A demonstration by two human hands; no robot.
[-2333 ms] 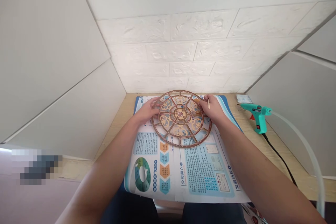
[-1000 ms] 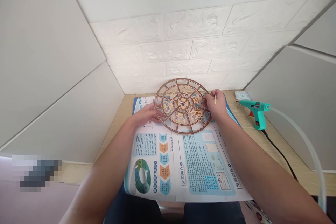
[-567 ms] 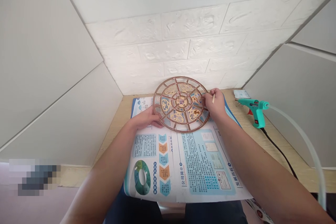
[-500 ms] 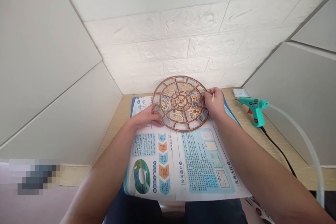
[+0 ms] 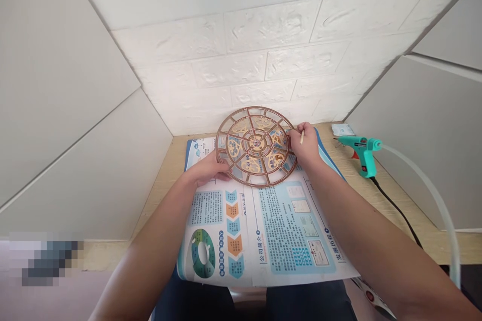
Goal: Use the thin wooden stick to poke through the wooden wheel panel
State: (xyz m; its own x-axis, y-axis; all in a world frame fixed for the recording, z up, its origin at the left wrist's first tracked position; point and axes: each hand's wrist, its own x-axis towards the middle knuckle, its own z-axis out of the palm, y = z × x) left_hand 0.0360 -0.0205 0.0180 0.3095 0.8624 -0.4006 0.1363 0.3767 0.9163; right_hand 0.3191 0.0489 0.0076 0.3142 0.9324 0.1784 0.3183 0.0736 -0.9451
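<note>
A round openwork disc (image 5: 257, 146) with a reddish-brown rim, spokes and gold scroll patterns is held tilted above a printed paper sheet (image 5: 248, 230). My left hand (image 5: 211, 168) grips its lower left edge, with some fingers behind the rim. On the right side, my right hand (image 5: 306, 144) is closed at the rim, and a short pale stick (image 5: 302, 136) pokes out of its fingers. The fingertips on that side are partly hidden.
A teal glue gun (image 5: 363, 153) with a long clear glue stick and black cord lies on the wooden table (image 5: 156, 188) at the right. Behind it is a small white packet (image 5: 343, 130). Scissors (image 5: 371, 297) show at the lower right. Pale panels and a brick-patterned wall surround the table.
The whole view has shifted slightly, moving things a little left. Both hands keep their hold on the disc, whose tilt looks nearly the same.
</note>
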